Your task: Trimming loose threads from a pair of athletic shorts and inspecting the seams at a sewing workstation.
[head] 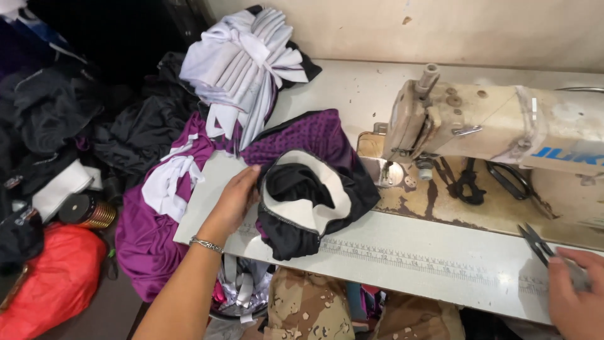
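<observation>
Gripping half-hidden snips, right hand

Open table surface ran along the front edge between the left hand and the right hand, giving clear passage there. The sewing machine blocked the back right, its head overhanging the worn bed where black scissors lay. The black-and-white garment filled the middle left, with purple fabric behind it. A bundle of white fabric pieces closed the far left corner. Small thread snips lay just beside the right hand.
</observation>
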